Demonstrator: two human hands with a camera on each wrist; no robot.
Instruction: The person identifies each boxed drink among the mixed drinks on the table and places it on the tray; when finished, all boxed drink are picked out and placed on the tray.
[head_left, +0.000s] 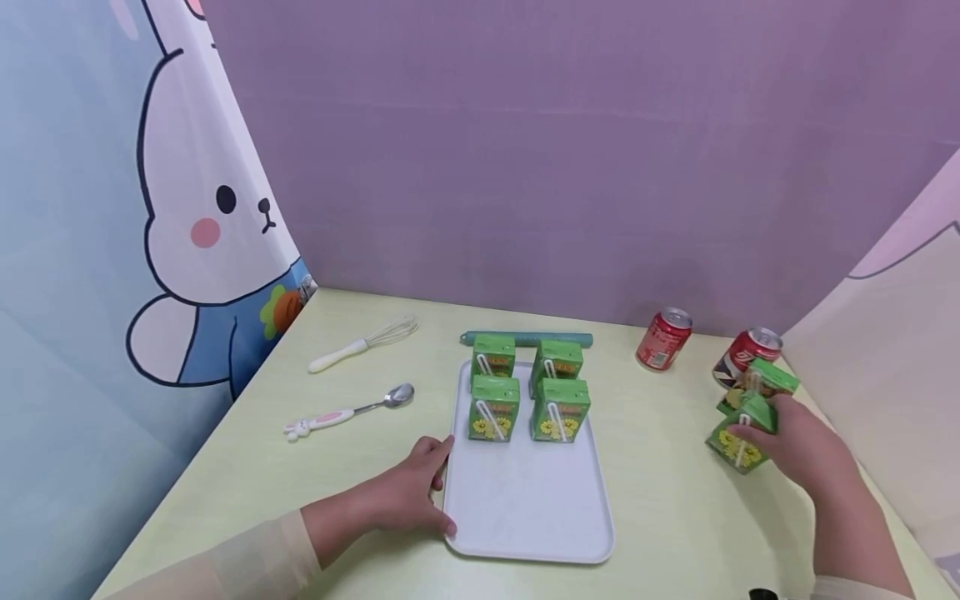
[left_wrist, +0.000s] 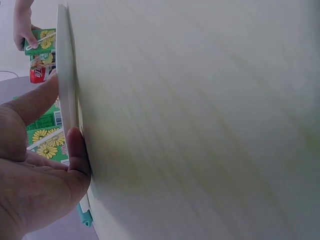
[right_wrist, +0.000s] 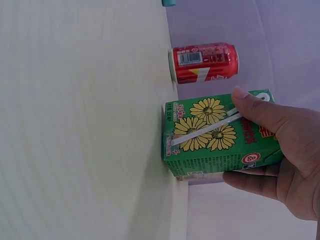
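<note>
My right hand grips a green drink carton with yellow flowers and a white straw on its front. The thumb lies across the front and the fingers are behind it; its base is close to the table. Another green carton stands just behind, partly hidden. At the left edge of a white tray, my left hand holds the rim, thumb near the front corner. In the left wrist view, one fingertip curls against the rim's lower side. On the tray's far half, several matching cartons stand in two rows.
Two red cans stand at the back right, one partly behind the cartons. A teal rolling pin lies beyond the tray. Left of the tray are a whisk and a spoon with a rabbit handle. Cloth walls border the table.
</note>
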